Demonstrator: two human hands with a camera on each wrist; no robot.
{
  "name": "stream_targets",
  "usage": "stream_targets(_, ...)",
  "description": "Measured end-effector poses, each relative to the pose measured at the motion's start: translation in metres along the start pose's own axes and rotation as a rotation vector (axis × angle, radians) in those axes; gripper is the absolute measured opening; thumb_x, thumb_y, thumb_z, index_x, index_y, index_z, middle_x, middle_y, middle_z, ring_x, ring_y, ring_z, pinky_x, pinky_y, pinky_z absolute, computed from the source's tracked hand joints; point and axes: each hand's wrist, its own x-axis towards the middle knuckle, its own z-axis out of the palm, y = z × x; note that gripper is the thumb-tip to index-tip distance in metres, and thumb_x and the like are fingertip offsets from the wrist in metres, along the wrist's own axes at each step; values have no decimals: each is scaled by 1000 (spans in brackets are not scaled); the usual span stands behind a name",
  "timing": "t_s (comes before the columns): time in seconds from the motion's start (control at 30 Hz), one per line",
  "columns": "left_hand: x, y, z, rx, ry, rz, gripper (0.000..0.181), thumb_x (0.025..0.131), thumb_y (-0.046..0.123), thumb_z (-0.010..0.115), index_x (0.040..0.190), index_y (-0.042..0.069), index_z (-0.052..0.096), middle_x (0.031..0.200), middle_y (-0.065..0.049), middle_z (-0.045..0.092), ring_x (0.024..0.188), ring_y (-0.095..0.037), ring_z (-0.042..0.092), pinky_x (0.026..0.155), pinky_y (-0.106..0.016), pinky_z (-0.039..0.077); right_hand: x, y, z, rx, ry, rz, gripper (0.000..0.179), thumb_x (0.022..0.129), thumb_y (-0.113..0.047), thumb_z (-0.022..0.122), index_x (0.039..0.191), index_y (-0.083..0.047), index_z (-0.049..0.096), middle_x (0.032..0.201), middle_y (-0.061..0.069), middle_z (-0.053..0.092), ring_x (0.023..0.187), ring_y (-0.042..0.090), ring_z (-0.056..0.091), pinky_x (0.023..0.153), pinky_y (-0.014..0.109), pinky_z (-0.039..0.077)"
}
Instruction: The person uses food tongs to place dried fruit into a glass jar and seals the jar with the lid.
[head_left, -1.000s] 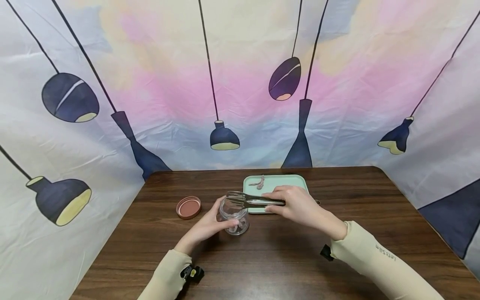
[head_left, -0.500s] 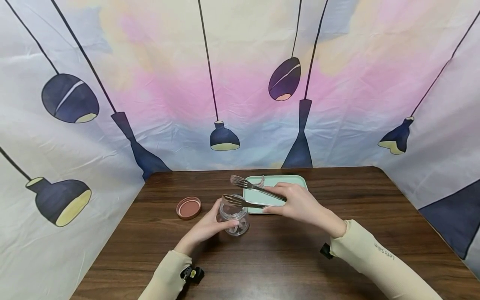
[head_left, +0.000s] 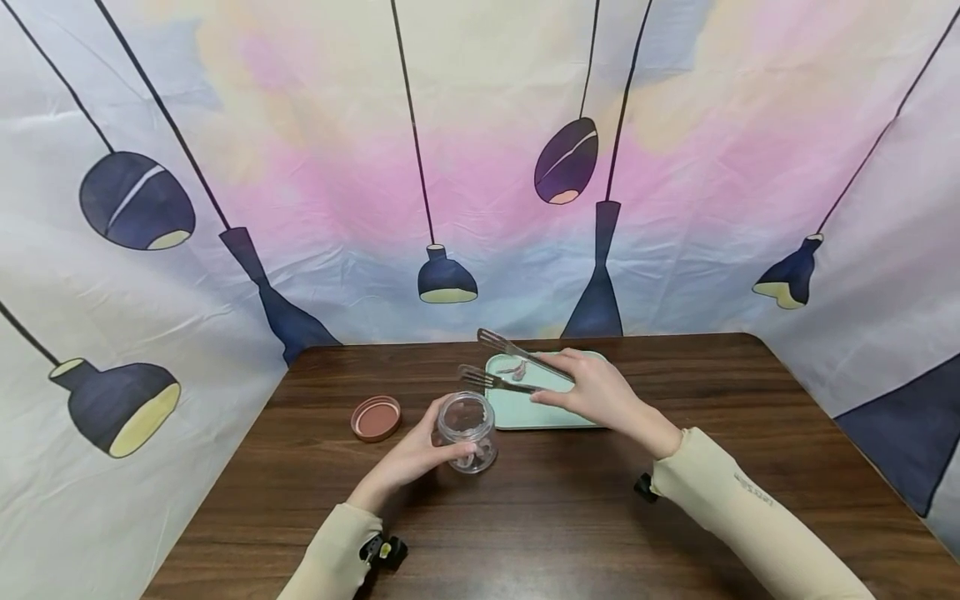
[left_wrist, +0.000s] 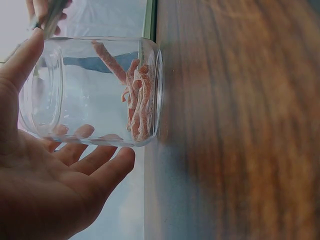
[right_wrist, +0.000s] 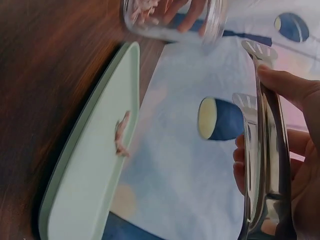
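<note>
In the head view, the left hand [head_left: 416, 450] is curling its thumb and fingers around a clear jar [head_left: 467, 429], which is standing upright on the wooden table [head_left: 525, 525] with its mouth uncovered. A reddish-brown lid [head_left: 377, 418] is lying to the left of that hand, just beside it. The right hand [head_left: 600, 396] is holding metal tongs [head_left: 534, 360] between thumb and fingers, their two arms spreading apart and pointing leftward from the hand. Below and to the left of the right hand, a mint-green tray [head_left: 540, 412] is carrying a small pinkish piece [head_left: 519, 372].

In the left wrist view, the left hand is spanning the jar, thumb on one side and fingers on the other. Several pinkish strips [left_wrist: 139, 102] are lying bunched at the bottom, beyond the fingertips, one of them leaning up the wall. The right hand and tongs are showing, blurred, past the left thumb.

In the right wrist view, the right hand is gripping the tongs along their arms, the slotted ends standing apart beyond the thumb. The small pinkish piece is resting on the tray, well apart from that hand.
</note>
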Motion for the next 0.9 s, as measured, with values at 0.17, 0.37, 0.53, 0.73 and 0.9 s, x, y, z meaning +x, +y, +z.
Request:
stream_targets(0.17, -1, -1, 1, -18, -16, 14, 87, 88, 26, 80, 157, 19, 27, 149, -18, 45, 134, -33, 47, 108, -54, 36, 9, 13, 5, 22, -4, 113, 72, 85, -52, 77, 142, -12, 59, 119, 12, 66, 82, 23, 65, 68, 39, 52)
stream_targets(0.37, -1, -1, 0, -10, -3, 11, 87, 88, 27, 81, 156, 20, 28, 148, -15, 46, 133, -31, 48, 108, -52, 37, 19, 29, 11, 43, -6, 194, 73, 86, -52, 76, 143, -10, 59, 121, 15, 65, 82, 25, 64, 66, 39, 50)
stream_targets(0.53, 0, 0, 0, -3, -9, 20, 87, 89, 29, 80, 157, 20, 27, 149, -15, 45, 133, -31, 48, 107, -52, 37, 22, 43, 17, 50, -32, 255, 74, 87, -50, 76, 146, -11, 55, 123, 18, 63, 80, 26, 62, 64, 40, 48)
stream_targets(0.73, 0, -1, 0, 0, -16, 22, 86, 89, 29, 79, 157, 19, 27, 150, -15, 43, 133, -32, 48, 107, -52, 38, 22, 61, 28, 31, -91, 304, 75, 88, -48, 76, 149, -10, 51, 143, 27, 51, 120, 43, 56, 90, 57, 49)
stream_targets(0.9, 0, -1, 0, 3, -7, 31, 86, 89, 29, 80, 156, 19, 28, 151, -14, 43, 133, -31, 48, 106, -51, 39, 23, 73, 34, 14, -125, 315, 74, 90, -44, 75, 149, -7, 50, 142, 28, 50, 124, 45, 52, 92, 59, 47)
